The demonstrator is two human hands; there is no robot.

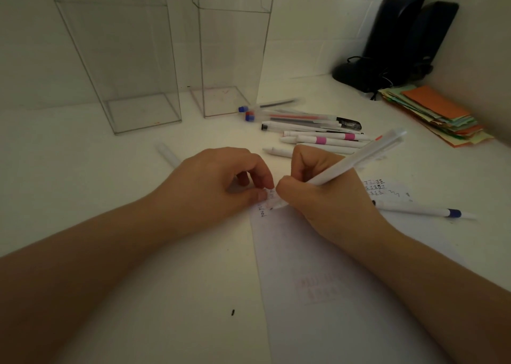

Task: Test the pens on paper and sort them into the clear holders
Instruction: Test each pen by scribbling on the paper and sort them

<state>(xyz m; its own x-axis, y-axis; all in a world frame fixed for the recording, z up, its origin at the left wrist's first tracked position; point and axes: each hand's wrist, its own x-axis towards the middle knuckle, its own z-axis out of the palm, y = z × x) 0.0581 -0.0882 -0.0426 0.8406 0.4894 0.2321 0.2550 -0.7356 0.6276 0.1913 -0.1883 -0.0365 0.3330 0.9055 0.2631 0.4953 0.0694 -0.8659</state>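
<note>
My right hand grips a white pen with its tip down on the top left corner of a white paper sheet. My left hand has its fingers curled, and its fingertips press the paper's corner beside the pen tip. A white cap or pen pokes out behind the left hand. Several pens lie in a loose pile at the back right of centre. One more white pen with a blue band lies across the paper's right side. Two tall clear holders stand empty at the back.
A stack of coloured paper lies at the right by the wall. A black device with cables stands in the back right corner. A small dark speck sits on the white table near the front.
</note>
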